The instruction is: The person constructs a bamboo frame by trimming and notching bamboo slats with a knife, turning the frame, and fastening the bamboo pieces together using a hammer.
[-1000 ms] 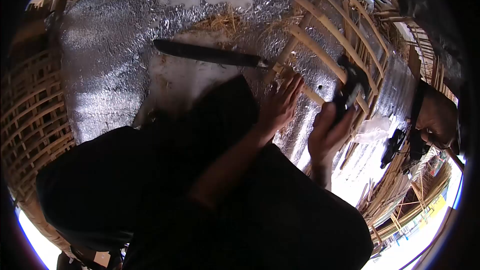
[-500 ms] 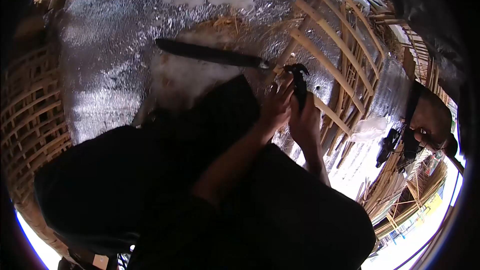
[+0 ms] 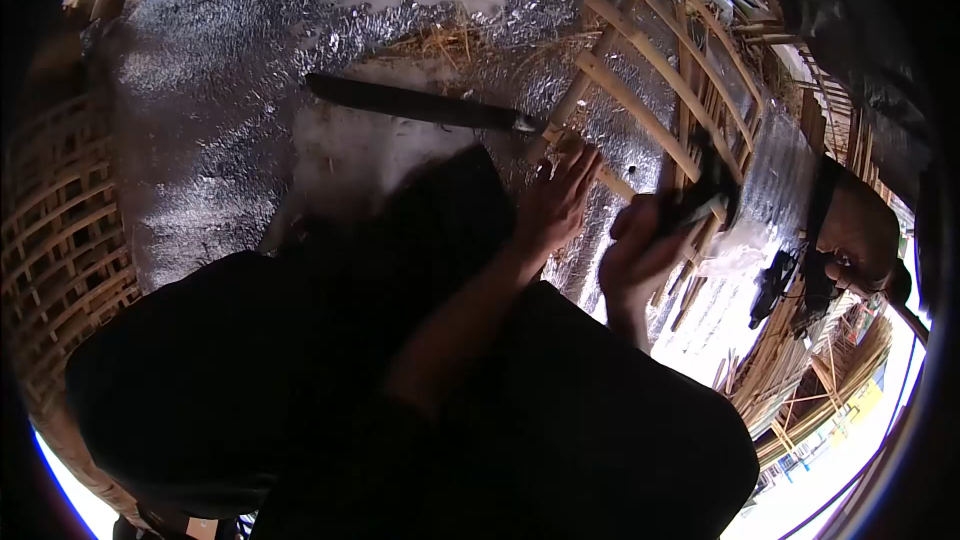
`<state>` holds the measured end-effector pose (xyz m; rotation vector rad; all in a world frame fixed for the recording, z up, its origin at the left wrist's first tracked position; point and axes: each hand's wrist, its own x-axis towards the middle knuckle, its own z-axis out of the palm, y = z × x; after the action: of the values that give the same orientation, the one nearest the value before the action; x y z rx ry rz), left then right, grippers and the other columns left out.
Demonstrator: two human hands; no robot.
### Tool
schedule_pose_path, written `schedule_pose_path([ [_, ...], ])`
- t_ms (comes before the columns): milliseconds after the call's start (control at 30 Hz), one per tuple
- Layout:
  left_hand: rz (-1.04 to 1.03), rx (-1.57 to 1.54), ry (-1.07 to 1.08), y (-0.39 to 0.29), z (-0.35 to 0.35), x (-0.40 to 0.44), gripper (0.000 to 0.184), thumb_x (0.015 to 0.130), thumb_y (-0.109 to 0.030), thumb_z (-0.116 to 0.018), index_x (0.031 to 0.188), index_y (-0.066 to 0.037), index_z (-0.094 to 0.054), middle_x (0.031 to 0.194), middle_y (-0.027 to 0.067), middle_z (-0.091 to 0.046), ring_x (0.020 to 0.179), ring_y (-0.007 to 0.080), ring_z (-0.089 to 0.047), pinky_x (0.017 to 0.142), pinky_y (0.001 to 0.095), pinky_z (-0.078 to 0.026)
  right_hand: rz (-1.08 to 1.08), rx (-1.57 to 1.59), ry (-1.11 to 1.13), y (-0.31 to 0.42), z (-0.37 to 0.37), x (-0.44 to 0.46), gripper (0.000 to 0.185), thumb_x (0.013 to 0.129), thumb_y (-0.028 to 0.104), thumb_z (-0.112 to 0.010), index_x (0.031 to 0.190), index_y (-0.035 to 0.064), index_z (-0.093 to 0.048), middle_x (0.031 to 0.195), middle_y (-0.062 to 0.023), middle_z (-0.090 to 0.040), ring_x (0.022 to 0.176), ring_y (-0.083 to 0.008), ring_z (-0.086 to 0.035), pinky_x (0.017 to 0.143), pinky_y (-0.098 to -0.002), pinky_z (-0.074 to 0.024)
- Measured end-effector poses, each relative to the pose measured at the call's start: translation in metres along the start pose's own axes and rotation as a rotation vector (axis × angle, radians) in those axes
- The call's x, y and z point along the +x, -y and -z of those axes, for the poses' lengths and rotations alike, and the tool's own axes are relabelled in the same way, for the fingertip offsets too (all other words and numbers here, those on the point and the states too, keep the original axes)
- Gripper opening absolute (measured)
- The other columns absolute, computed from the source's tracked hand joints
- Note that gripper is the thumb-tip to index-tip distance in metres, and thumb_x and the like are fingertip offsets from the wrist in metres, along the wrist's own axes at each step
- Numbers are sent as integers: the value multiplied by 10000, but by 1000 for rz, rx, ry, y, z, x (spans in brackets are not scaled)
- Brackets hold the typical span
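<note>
My left hand (image 3: pixel 556 202) presses its fingers round the end of a bamboo piece (image 3: pixel 615 183), at the joint with a crossing bamboo bar. Raised to the right of it, my right hand (image 3: pixel 645 252) grips a dark hammer (image 3: pixel 712 190), whose head is blurred. A long dark blade (image 3: pixel 420 105) lies across the foil sheet, its right end close to the bamboo joint by my left fingertips. Several bamboo rods (image 3: pixel 640 105) form a frame that spreads up and right from there. What lies under my left fingers is partly hidden.
Shiny foil sheeting (image 3: pixel 215 140) covers the ground. Woven bamboo lattice (image 3: pixel 70 230) stands at the left. Another person (image 3: pixel 855 230) is at the right edge, above stacked bamboo strips (image 3: pixel 790 390). My dark-clothed legs fill the lower middle.
From beside my left fingers half a second ago, the hammer has swung up and right with my right hand. My left hand has stayed at the bamboo joint.
</note>
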<state>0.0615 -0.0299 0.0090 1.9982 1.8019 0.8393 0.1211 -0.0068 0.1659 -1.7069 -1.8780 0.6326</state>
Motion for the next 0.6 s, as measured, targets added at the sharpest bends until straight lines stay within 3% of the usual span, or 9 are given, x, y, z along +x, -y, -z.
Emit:
schedule_pose_path([
  [67, 1, -91, -39, 6, -14, -8, 658, 858, -207, -644, 1464, 13, -514, 1552, 138, -446, 1467, 287, -392, 1046, 492, -449, 34, -159, 342, -34, -21, -7, 240, 1026, 194, -531, 1154, -9, -528, 888, -289, -671, 766, -502, -657, 659, -545, -535],
  [100, 8, -146, -77, 11, -39, -22, 658, 858, -199, -643, 1467, 12, -511, 1556, 140, -443, 1470, 288, -389, 1048, 494, -448, -188, -135, 463, -37, -23, -7, 258, 1028, 215, -546, 1158, -8, -542, 938, -305, -661, 842, -519, -643, 707, -550, -521],
  [167, -22, -128, -128, 22, -40, -1, 660, 855, -183, -643, 1471, 11, -506, 1558, 143, -443, 1472, 289, -388, 1051, 495, -448, 29, -182, 258, -46, -13, 3, 285, 1043, 244, -564, 1170, -5, -619, 924, -288, -684, 822, -454, -688, 720, -498, -548],
  [233, -14, -21, -58, 1, 0, -6, 663, 849, -168, -647, 1472, 10, -504, 1554, 143, -448, 1471, 288, -391, 1054, 495, -448, -276, 231, 222, -21, 14, 14, 241, 1102, 195, -446, 1179, -9, -549, 774, -96, -598, 573, -167, -565, 515, -293, -415],
  [300, -7, -32, -58, 0, -3, -6, 655, 862, -159, -644, 1479, 4, -495, 1546, 136, -456, 1454, 283, -410, 1056, 478, -450, -138, 466, 6, -20, 11, 14, 232, 1114, 181, -414, 1179, 8, -554, 730, -37, -543, 551, -80, -505, 476, -257, -365],
  [367, 4, -29, -7, 0, -1, -2, 618, 893, -167, -640, 1471, 2, -499, 1524, 130, -472, 1417, 292, -448, 1052, 490, -459, -220, 565, -42, -15, 4, 8, 210, 1099, 173, -455, 1166, 5, -562, 731, -69, -538, 555, -169, -524, 499, -337, -413],
  [400, -20, -10, -11, 3, -3, -2, 636, 894, -166, -637, 1485, 7, -478, 1544, 134, -446, 1426, 291, -435, 1072, 492, -447, -59, 231, 61, -32, 1, 7, 196, 1085, 169, -486, 1157, 5, -568, 738, -106, -550, 585, -234, -546, 532, -378, -435],
  [533, 1, -25, 0, 1, -6, -4, 686, 893, -195, -656, 1513, 4, -441, 1568, 135, -428, 1425, 293, -436, 1117, 482, -418, 65, 41, 153, -44, -7, 0, 191, 1073, 209, -529, 1107, 26, -568, 701, -85, -533, 577, -197, -512, 525, -333, -415],
  [600, 17, -52, -18, 1, -5, -3, 658, 881, -155, -637, 1500, -5, -472, 1548, 114, -463, 1426, 268, -446, 1067, 439, -454, -187, 330, 157, -31, -3, 1, 223, 1097, 258, -483, 1096, 47, -557, 701, 3, -530, 521, -65, -476, 462, -243, -370],
])
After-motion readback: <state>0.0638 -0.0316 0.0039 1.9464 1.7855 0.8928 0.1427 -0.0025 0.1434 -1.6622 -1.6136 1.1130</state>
